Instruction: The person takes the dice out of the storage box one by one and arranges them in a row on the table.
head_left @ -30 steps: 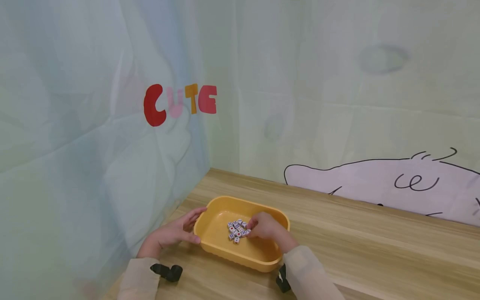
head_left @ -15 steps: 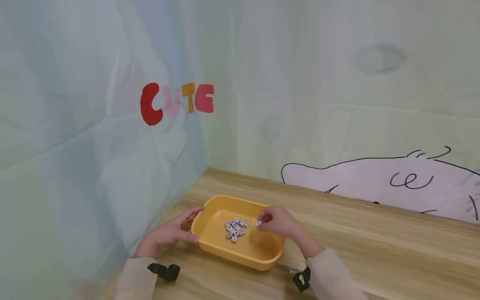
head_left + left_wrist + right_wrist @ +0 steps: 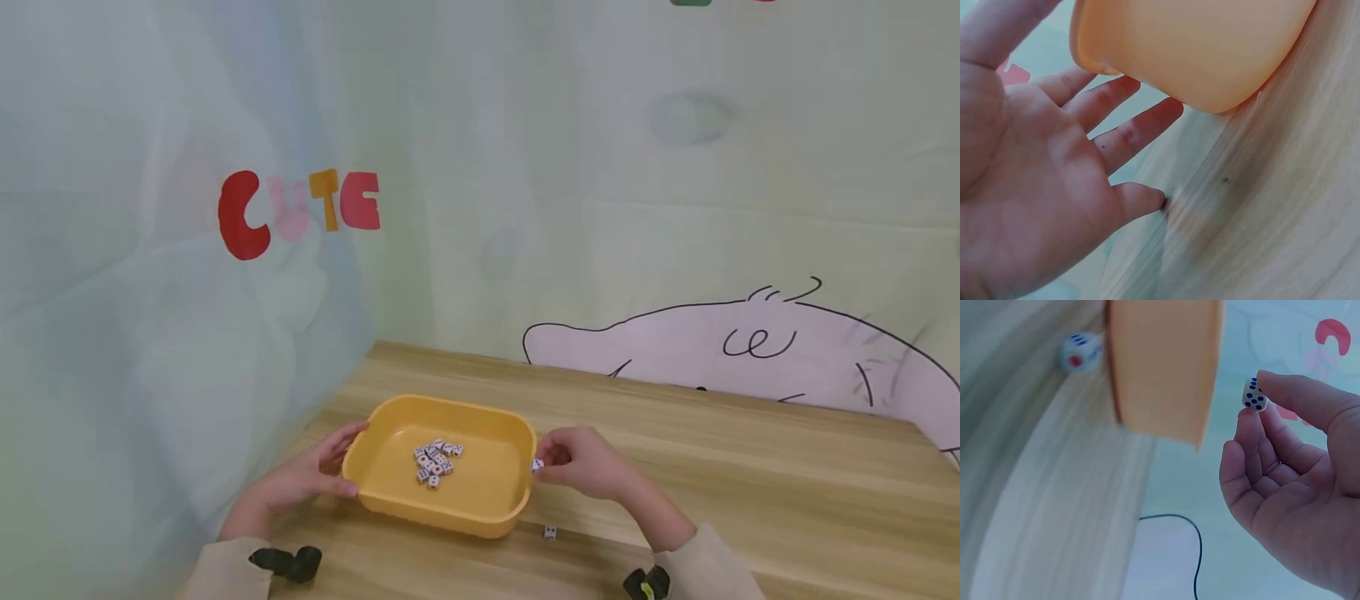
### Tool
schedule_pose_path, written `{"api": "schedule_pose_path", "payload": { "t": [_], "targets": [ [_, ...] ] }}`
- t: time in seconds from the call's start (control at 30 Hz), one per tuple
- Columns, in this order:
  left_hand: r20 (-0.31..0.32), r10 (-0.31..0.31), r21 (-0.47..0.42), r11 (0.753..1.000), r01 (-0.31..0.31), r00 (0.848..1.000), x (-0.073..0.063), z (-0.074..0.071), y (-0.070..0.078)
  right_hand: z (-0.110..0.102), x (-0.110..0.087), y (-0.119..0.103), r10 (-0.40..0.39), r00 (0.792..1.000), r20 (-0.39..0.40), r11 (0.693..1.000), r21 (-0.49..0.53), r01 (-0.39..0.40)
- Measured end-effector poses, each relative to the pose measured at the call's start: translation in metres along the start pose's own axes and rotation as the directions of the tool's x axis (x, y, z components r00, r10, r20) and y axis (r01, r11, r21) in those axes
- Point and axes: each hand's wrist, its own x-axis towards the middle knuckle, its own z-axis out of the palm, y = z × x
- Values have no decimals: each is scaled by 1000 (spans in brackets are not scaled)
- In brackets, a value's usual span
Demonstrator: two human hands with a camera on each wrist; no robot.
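White die (image 3: 1254,395) held near 3 o'clock rim of yellow tray (image 3: 480,500) | clamped in fingers of right hand (image 3: 588,462); fingers of left hand (image 3: 300,477) apart, touching tray at 9 o'clock | second die (image 3: 551,532) on bench (image 3: 675,450), 4 o'clock | held die judged light, stiff, easily slipped; best pinched by opposite faces

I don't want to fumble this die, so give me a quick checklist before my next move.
1. Right hand pinching the held die: ok.
2. Held die clear of the tray: ok, right wrist view shows a gap.
3. Left hand touching the tray's left end: ok.
4. Tray empty: not ok, a cluster of dice lies inside.
5. Table beside the tray bare: not ok, one loose die lies there.
6. Exact number in the cluster: cannot tell, dice overlap.
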Motion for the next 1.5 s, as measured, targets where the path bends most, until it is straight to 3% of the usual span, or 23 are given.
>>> {"api": "schedule_pose_path", "payload": {
  "t": [0.27,0.5,0.87,1.33,1.5],
  "targets": [
    [23,4,-22,1000,-4,1000,-1,-1,-6,4,-31,16,28,999,24,1000,-7,-28],
    [20,3,-27,1000,-2,1000,5,-1,-4,14,-43,30,71,997,11,997,-42,-71],
    [51,40,-44,998,-37,998,4,-3,-4,31,-46,37,128,991,39,992,-28,-127],
    [59,32,-49,998,-29,998,6,-5,-7,34,-45,37,127,991,50,991,-41,-125],
    [65,48,-55,997,-45,997,6,-4,-8,25,-43,35,121,990,70,992,-49,-118]
  ]
}}
